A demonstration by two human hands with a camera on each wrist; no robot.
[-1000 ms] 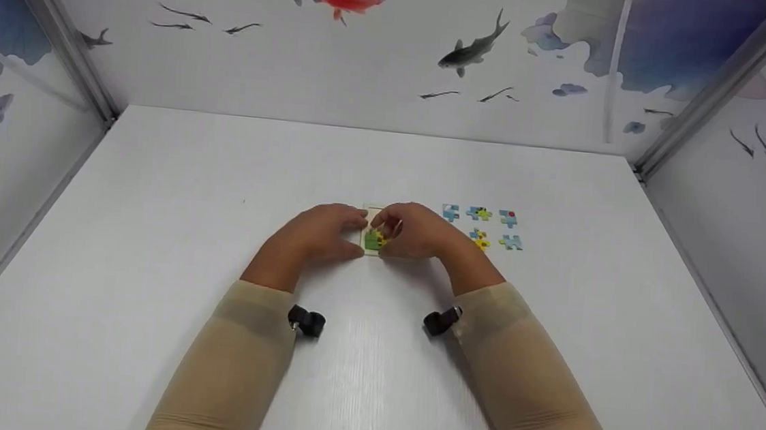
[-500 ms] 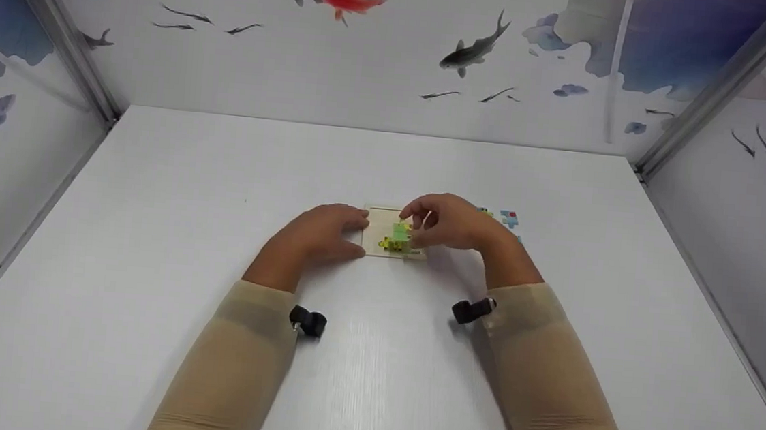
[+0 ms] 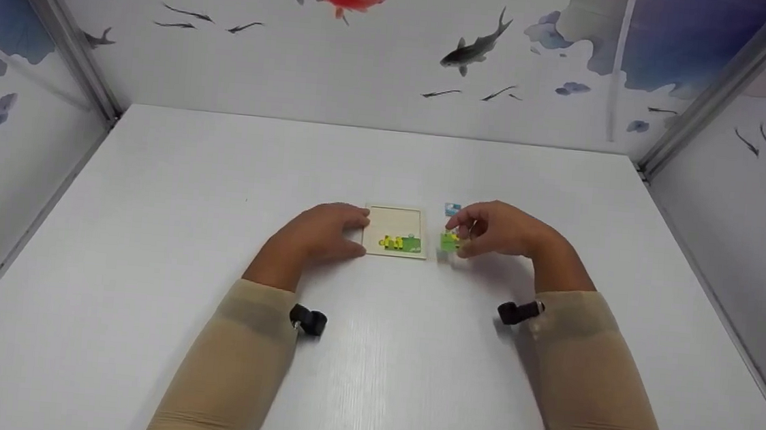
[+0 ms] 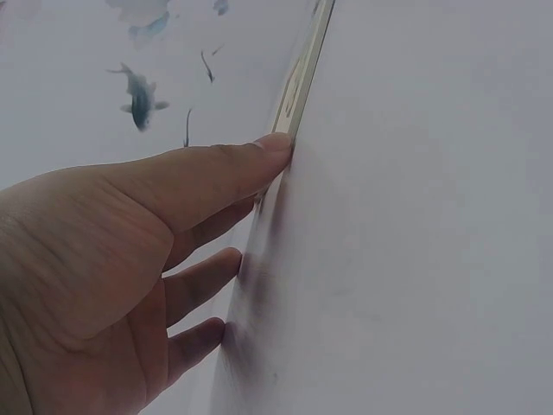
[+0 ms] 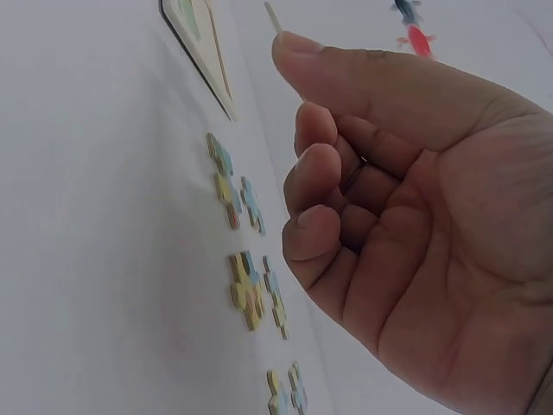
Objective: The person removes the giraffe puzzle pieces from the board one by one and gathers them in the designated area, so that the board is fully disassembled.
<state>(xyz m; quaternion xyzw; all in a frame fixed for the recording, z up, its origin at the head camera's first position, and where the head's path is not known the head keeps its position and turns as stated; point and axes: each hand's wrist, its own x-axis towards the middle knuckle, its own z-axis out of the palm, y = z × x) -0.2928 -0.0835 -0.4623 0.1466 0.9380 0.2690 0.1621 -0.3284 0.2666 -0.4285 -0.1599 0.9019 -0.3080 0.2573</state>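
A shallow wooden puzzle tray (image 3: 392,224) lies mid-table, with green and yellow jigsaw pieces (image 3: 402,244) joined along its near edge. The left hand (image 3: 330,230) rests against the tray's left side, thumb at the near corner and fingertips farther up. In the left wrist view, the thumb touches the tray edge while the other fingers reach the table. Just right of the tray, the right hand (image 3: 501,230) pinches a green and yellow puzzle piece (image 3: 449,241) between thumb and fingertips. That piece shows edge-on as a thin strip in the right wrist view.
Several loose puzzle pieces (image 5: 246,290) lie in two rows on the table right of the tray, mostly hidden behind the right hand in the head view. One blue piece (image 3: 452,209) shows beyond its fingertips. White panels with printed fish enclose the table.
The right hand has moved right, from over the tray to beside it, carrying the green and yellow puzzle piece. Joined pieces are now uncovered in the tray. The left hand stays put.
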